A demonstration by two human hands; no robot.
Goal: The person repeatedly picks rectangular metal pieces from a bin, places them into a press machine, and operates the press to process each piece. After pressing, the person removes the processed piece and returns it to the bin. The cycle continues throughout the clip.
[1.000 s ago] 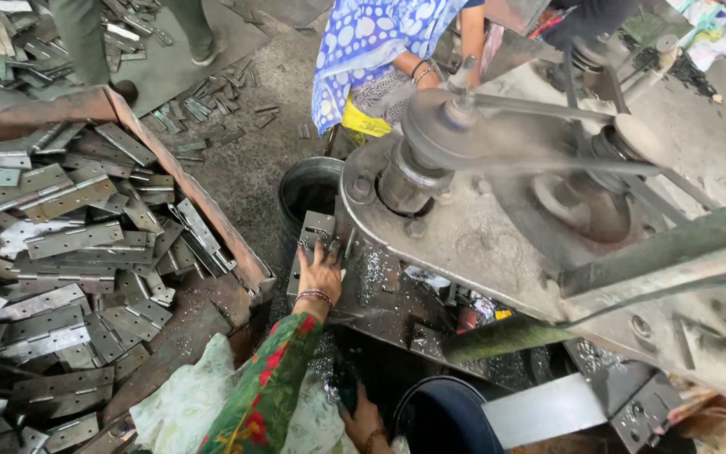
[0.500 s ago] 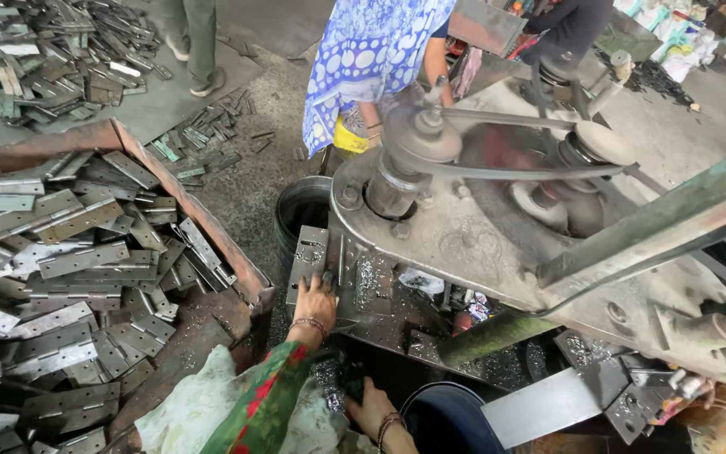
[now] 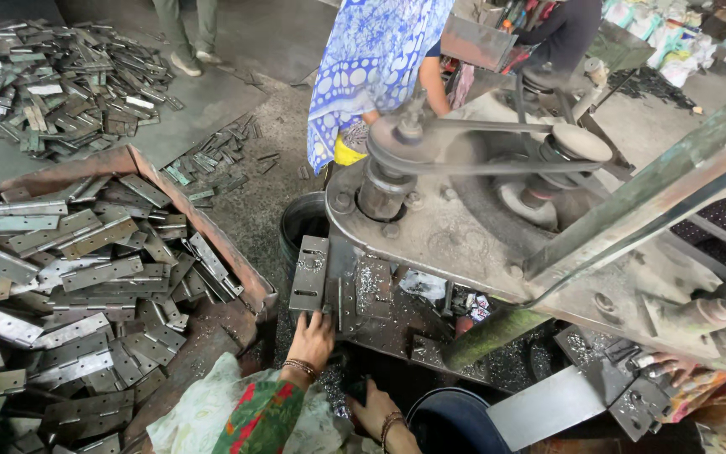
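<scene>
head view, looking down at a belt-driven press machine (image 3: 481, 227). my left hand (image 3: 311, 338) is up at the lower edge of a grey punched metal plate (image 3: 309, 273) standing against the machine's front; fingertips touch it, but i can't tell if they're closed on it, the fingers are hidden behind the hand. my right hand (image 3: 371, 408) sits lower, near a dark tub (image 3: 455, 420), fingers curled around something dark, can't make out what. bangles on both wrists, the sleeve cuts off at the frame bottom. to the left, a rusty tray (image 3: 212, 231) heaped with hinge plates (image 3: 86, 277), more piled on the floor beyond (image 3: 52, 84). another person in a blue patterned cloth (image 3: 371, 59) stands behind the machine, head cut off. someone else's hand (image 3: 674, 366) shows at right, mostly hidden under the frame. the belt is motion-blurred.
</scene>
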